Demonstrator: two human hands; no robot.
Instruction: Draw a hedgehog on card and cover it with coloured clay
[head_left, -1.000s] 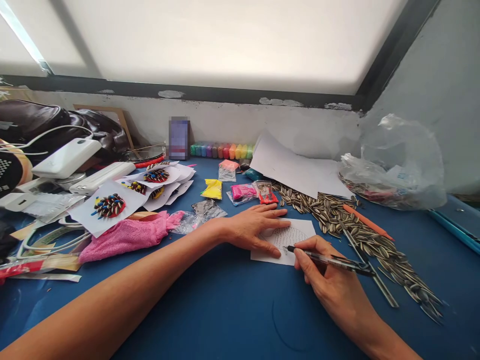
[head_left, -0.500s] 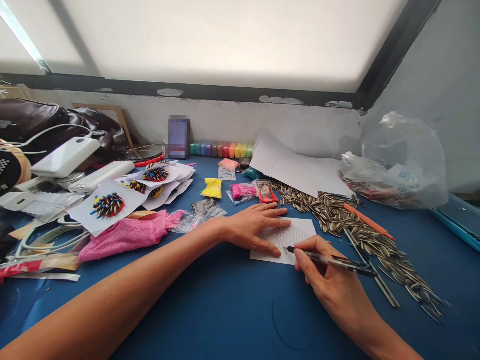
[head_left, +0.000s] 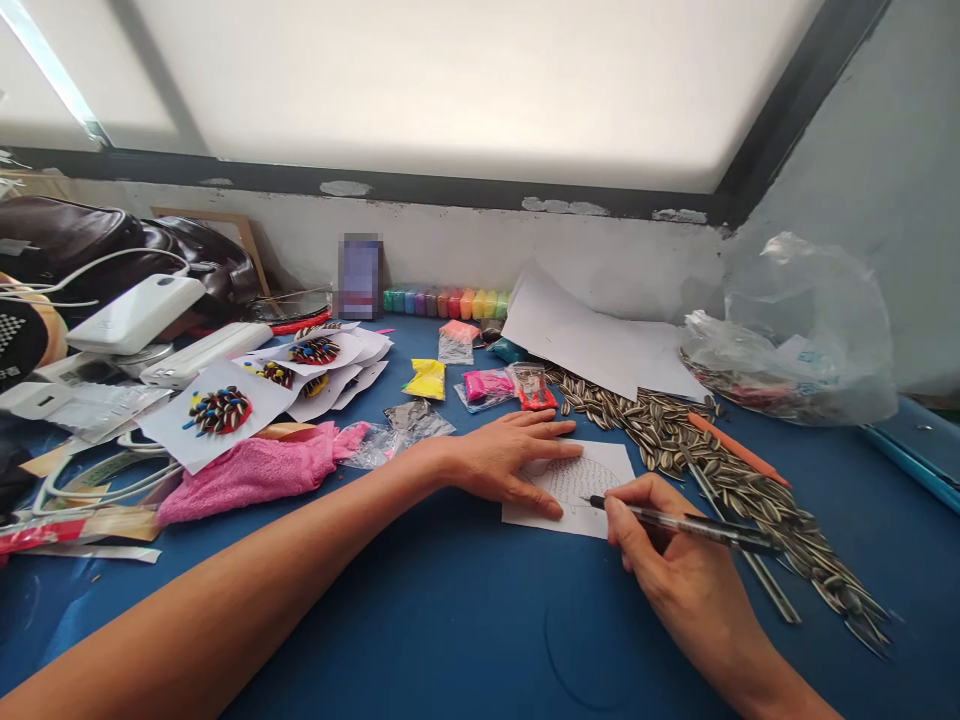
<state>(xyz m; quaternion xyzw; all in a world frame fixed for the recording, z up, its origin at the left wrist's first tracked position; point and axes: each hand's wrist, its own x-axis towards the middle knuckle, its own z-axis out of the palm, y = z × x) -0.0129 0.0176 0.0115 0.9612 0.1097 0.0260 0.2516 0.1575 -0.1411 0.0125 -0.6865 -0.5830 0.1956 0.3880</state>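
A white card [head_left: 589,480] with a rounded, densely marked line drawing lies flat on the blue worktop [head_left: 420,620], its left part under the left hand [head_left: 510,455], which is spread palm down and grips nothing. The right hand [head_left: 664,540] is closed around a black pen [head_left: 690,525], its tip at the drawing's lower part, though whether it touches the card is too small to tell. Beyond the card sit yellow [head_left: 425,379], pink [head_left: 487,384] and red packets [head_left: 534,390], with striped seeds [head_left: 660,430] strewn to the right and a pink cloth [head_left: 255,475] well off to the left
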